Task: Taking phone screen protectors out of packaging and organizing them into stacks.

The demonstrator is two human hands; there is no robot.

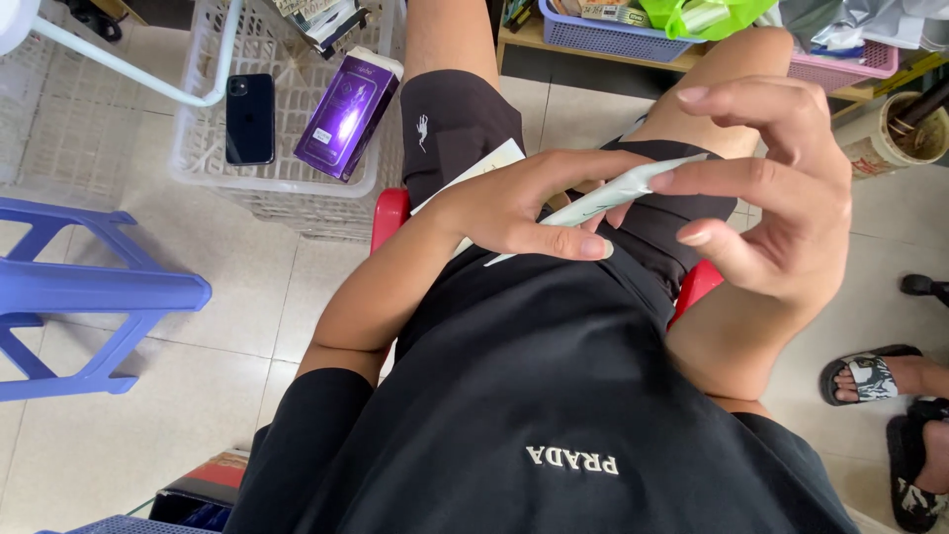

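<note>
I sit on a red stool (389, 215) in a black shirt and black shorts. My left hand (514, 203) lies over my lap with its fingers curled around a flat white packet (618, 191), seen edge-on. My right hand (776, 188) pinches the packet's far end between thumb and fingertips, the other fingers spread above it. A second white card or packet (486, 166) lies on my thigh, partly under my left wrist.
A white plastic crate (287, 188) at upper left holds a black phone (249, 118) and a purple box (349, 115). A blue plastic stool (89, 292) stands at left. Another person's sandalled feet (875, 377) are at right. Baskets (605, 37) sit on a low shelf behind.
</note>
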